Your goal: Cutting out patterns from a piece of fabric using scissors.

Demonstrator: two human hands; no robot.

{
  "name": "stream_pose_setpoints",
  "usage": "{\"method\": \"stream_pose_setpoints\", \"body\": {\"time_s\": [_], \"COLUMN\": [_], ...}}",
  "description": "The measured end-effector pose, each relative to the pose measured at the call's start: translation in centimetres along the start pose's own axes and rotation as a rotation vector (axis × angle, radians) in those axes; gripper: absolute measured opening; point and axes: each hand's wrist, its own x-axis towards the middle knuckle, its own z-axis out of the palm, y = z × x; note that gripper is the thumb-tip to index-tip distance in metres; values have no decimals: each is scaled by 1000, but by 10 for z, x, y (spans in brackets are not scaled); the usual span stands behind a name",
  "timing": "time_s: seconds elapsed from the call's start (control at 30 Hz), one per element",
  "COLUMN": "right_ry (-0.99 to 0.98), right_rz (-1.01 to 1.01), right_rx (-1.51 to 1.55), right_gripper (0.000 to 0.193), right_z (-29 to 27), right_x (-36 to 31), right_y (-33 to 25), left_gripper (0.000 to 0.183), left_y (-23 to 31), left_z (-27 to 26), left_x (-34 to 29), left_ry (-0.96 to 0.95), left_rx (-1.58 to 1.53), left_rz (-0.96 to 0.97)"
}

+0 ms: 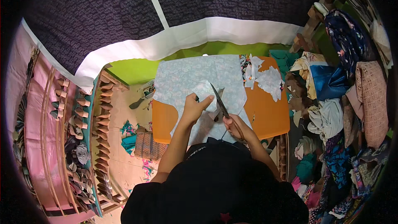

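My right hand (239, 127) is closed around the handle of a pair of scissors (221, 104), whose long dark blades point up and to the left. My left hand (195, 108) is closed on a small pale piece of fabric (210, 88), lifted beside the blades. Whether the blades touch this piece I cannot make out. Under both hands a large light grey-blue patterned cloth (178, 74) lies spread over an orange table (269, 118). Crumpled white scraps (270, 81) rest on the table's right side, next to a narrow strip of dark floral cloth (244, 68).
On the right, folded and heaped fabrics (327, 116) crowd up to the table. Racks of shoe-shaped forms (103, 141) stand at left. A brown woven bag (149, 144) and teal scraps (129, 141) lie on the floor by the table. A dark patterned curtain (103, 16) hangs beyond.
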Motion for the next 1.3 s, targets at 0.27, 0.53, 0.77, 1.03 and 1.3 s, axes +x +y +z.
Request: {"method": "stream_pose_setpoints", "body": {"time_s": [0.27,0.53,0.77,1.03,1.3], "right_ry": [-10,20,-32,-3,-29], "right_rz": [-32,-15,49,-51,94], "right_rx": [115,-48,-88,-4,15], "right_gripper": [57,64,65,54,15], "right_z": [-2,-2,-6,-1,-6], "right_x": [-2,-5,-5,-4,-5], "right_y": [0,-3,-6,-8,-10], "left_gripper": [19,21,21,18,20], "left_y": [-7,7,-18,-20,-23], "left_z": [-3,-5,-13,-15,-18], "left_x": [3,0,8,11,13], "left_ry": [1,-69,-82,-158,-176], "left_rx": [153,199,168,152,97], "left_rz": [28,-56,-19,-30,-72]}}
